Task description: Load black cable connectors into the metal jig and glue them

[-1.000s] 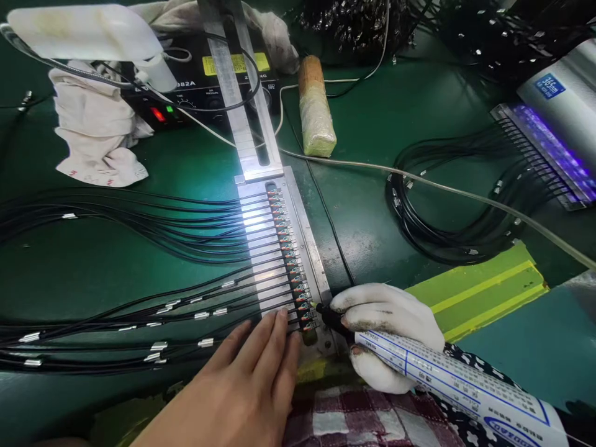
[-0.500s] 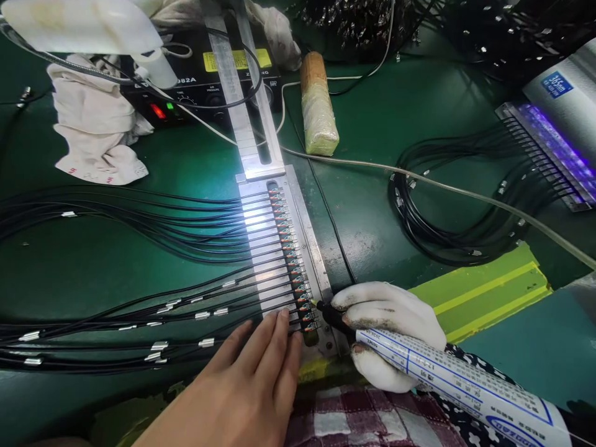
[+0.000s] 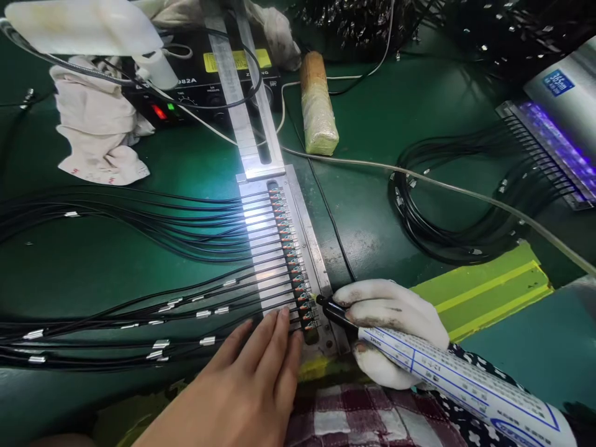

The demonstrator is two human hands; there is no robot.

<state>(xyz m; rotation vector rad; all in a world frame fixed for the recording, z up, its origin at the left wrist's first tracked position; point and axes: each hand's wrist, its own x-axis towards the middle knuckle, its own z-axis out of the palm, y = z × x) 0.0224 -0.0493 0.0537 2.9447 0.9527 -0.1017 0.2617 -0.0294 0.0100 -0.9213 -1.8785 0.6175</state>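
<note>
In the middle of the head view a metal fixture (image 3: 269, 267) carries a row of small cable ends (image 3: 289, 242) with bared coloured wires. Black cables (image 3: 195, 223) run into it from the left. My bare left hand (image 3: 256, 366) lies flat, fingers stretched out, on the lowest cables at the fixture's near end. My right hand, in a white glove (image 3: 395, 323), is closed around a printed 50 ML dispensing syringe (image 3: 456, 379). The syringe's black front end (image 3: 333, 310) points left, its thin tip close to the lower cable ends; whether it touches one, I cannot tell.
A controller box (image 3: 195, 105) with lit switches stands at the back, under a white lamp-like arm (image 3: 84, 28). A wrapped wooden block (image 3: 320, 118) stands nearby. On the right are coiled cables (image 3: 405, 230) and a 365nm lamp unit (image 3: 563, 112) glowing purple. A pale tube (image 3: 419, 174) crosses the table.
The syringe and my gloved right hand have shifted very slightly; the tip sits a little higher along the row of cable ends. My left hand stays in place.
</note>
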